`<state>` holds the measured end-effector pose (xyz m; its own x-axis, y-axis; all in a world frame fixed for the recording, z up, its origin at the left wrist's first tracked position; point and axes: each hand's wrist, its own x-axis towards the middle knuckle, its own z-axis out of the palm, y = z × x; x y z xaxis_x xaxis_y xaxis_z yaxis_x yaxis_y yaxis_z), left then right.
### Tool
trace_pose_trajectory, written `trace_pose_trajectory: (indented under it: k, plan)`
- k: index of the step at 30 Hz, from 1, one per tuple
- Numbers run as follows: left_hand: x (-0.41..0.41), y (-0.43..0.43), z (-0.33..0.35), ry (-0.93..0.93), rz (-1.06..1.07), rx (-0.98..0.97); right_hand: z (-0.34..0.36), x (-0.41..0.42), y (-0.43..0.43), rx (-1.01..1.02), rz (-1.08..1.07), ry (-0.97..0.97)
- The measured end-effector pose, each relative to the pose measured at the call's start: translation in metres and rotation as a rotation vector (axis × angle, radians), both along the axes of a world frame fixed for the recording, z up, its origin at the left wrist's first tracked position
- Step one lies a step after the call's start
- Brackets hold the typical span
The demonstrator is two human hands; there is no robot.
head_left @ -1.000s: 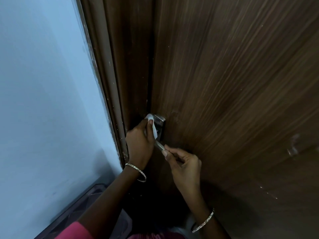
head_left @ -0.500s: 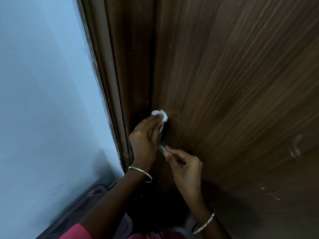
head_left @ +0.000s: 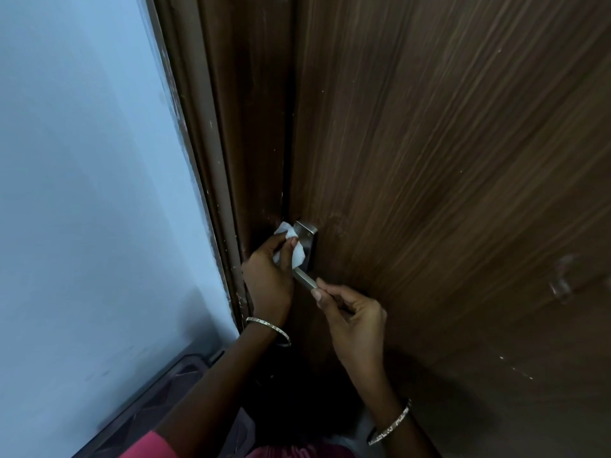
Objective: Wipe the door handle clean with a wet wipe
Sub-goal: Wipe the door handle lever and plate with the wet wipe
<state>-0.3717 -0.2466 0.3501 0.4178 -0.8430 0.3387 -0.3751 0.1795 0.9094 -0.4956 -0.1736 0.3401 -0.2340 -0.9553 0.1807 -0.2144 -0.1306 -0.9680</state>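
Observation:
A silver door handle with a rectangular backplate sits on the dark wooden door, near its left edge. My left hand grips a crumpled white wet wipe and presses it against the left side of the backplate. The lever slants down to the right from the plate. My right hand pinches the free end of the lever between thumb and fingers, hiding its tip.
The brown door frame runs along the left of the door, with a pale blue wall beyond it. A dark tray-like object lies on the floor at lower left. A faint clear hook shows on the door at right.
My left hand with the wipe slid from the top of the backplate, which it covered, back down and left, baring the plate again. My right hand stayed on the lever.

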Motion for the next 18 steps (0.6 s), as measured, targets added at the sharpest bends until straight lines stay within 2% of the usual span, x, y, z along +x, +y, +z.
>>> trace_pose_trajectory:
  k: [4, 8, 12, 18]
  plan:
    - [-0.001, -0.003, 0.015, -0.030, 0.025, -0.119, 0.002, 0.001, 0.000, -0.008, 0.014, -0.007]
    - [0.001, -0.009, 0.019, -0.044, -0.037, -0.247, 0.000, 0.002, -0.001, -0.004, 0.003, -0.035]
    - [-0.002, -0.007, 0.007, 0.076, -0.021, -0.186, -0.004, 0.001, -0.001, -0.003, 0.000, -0.027]
    - [-0.002, -0.005, 0.006, 0.048, -0.027, -0.162, -0.007, 0.000, -0.001, 0.000, 0.001, 0.005]
